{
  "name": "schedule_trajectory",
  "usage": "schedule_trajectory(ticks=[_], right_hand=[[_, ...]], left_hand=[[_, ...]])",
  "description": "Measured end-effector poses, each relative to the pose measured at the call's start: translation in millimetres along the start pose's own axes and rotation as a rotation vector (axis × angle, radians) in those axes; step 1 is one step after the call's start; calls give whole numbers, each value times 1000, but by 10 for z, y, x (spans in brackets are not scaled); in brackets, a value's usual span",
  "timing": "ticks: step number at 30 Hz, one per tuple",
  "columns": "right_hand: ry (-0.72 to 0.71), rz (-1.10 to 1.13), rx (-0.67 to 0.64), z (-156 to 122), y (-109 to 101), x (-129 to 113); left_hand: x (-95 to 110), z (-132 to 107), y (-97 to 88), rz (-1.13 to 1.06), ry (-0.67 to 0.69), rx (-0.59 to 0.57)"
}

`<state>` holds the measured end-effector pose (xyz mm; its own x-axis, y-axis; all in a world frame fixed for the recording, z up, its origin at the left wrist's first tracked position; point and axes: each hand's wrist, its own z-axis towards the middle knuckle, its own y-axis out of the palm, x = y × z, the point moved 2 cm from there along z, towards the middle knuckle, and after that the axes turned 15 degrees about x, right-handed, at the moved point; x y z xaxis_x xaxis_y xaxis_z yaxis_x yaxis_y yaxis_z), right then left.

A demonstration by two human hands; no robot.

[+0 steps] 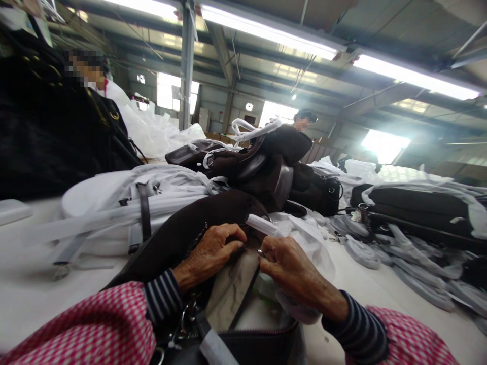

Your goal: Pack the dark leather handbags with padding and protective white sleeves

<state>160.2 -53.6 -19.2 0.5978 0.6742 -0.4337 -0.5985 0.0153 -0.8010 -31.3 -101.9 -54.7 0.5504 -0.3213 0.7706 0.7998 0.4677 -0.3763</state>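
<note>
An open dark handbag [262,342] lies before me, its zippered rim close to my body and a pale, marbled lining [232,291] showing inside. My left hand [213,253] is closed at the bag's far edge, thumb and forefinger pinching there; what lies between them is hard to make out. Just to its right, my right hand [292,268] grips a small metal clasp [261,253]. A strap end wrapped in white [262,224] sticks out above that fist. Thin white wrapping [304,235] spreads behind the right hand.
White-wrapped straps [167,197] lie at the left, below a large black bag [57,116]. Dark bags [262,167] are heaped ahead. Grey-wrapped straps [411,274] and another dark bag [422,205] cover the right. Two people are partly visible beyond the piles.
</note>
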Motion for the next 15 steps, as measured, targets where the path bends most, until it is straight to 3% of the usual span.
schedule_trajectory(ticks=[15], right_hand=[[-11,-41,3,-1,1,29]], left_hand=[[-27,-27,25,-75,63,37]])
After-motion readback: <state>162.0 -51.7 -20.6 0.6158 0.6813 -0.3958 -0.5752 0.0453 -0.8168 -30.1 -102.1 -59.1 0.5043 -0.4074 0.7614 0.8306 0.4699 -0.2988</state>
